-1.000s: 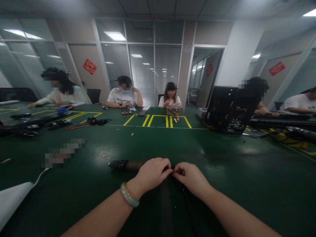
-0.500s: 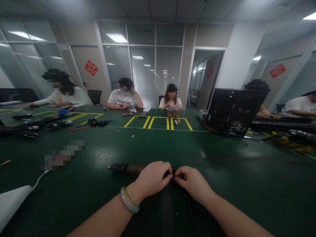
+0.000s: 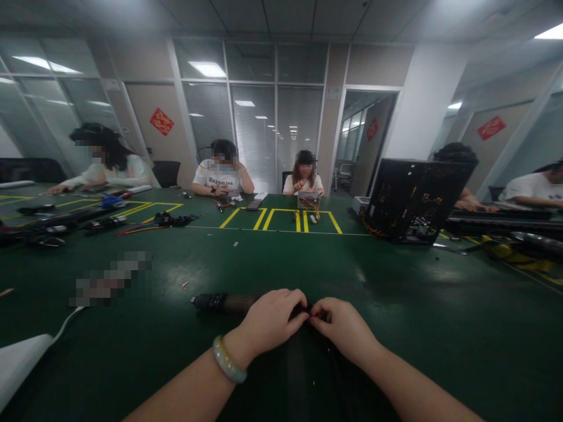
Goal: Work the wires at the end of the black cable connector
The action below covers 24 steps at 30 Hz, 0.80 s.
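Note:
My left hand (image 3: 270, 319), with a pale green bangle on the wrist, and my right hand (image 3: 341, 328) meet fingertip to fingertip over the green table. Both are pinched closed on a small dark item that I cannot make out. A dark cylindrical tool (image 3: 224, 302) lies on the table under my left hand and sticks out to the left. A dark strap or cable (image 3: 295, 369) runs from the hands toward me between my forearms.
Several people sit around the far side of the green table (image 3: 281, 258). An open black computer case (image 3: 411, 199) stands at the right. Black cable bundles (image 3: 101, 223) lie at the left. A white sheet (image 3: 21, 366) lies at the near left corner.
Both hands stay pinched together at the same spot; the view has shifted slightly. The tool has not moved.

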{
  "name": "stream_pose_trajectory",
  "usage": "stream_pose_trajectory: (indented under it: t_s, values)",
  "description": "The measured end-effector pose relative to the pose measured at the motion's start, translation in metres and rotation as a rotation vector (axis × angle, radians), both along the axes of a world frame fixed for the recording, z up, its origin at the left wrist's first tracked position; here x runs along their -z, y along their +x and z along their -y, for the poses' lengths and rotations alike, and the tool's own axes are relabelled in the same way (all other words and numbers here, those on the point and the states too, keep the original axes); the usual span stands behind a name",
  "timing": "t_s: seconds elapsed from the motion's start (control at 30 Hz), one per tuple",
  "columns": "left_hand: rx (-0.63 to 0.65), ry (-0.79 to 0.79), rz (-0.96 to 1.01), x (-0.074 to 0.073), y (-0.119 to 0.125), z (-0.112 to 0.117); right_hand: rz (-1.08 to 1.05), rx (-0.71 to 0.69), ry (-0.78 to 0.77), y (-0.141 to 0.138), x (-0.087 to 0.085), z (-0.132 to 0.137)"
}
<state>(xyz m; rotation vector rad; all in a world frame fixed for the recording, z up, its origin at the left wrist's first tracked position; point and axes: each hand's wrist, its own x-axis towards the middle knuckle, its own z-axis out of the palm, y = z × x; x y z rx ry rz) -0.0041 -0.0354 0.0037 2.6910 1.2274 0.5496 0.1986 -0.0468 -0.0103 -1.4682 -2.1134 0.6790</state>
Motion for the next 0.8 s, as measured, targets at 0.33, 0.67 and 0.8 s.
stream_pose_trajectory:
  t_s: [0.33, 0.67, 0.8]
  values:
    - [0.054, 0.016, -0.037, -0.0016, 0.0009, -0.0003, 0.012, 0.001, 0.023, -0.0006, 0.0015, -0.0012]
    - [0.046, 0.019, -0.029, -0.0017, 0.0005, -0.0009, 0.006, -0.013, 0.032, 0.0011, 0.0023, -0.0011]
    - [0.064, 0.017, -0.02, -0.0023, 0.0008, -0.0007, 0.011, -0.006, 0.034, 0.0007, 0.0024, -0.0011]
